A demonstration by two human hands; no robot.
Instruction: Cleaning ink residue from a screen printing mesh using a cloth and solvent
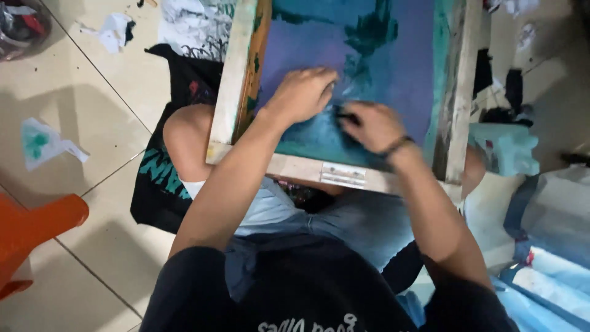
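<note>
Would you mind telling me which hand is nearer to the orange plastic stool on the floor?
Left. The left hand rests on the purple screen, on the side toward the orange stool; the right hand lies farther away.

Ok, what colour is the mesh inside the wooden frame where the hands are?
Purple mesh with teal patches, seen in the head view.

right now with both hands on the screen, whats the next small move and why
Probably keep the left hand pressed flat as a brace and draw the small dark tool in the right hand a little further over the teal patch on the mesh. The wooden frame only rests tilted on the knees, so it could slip.
</note>
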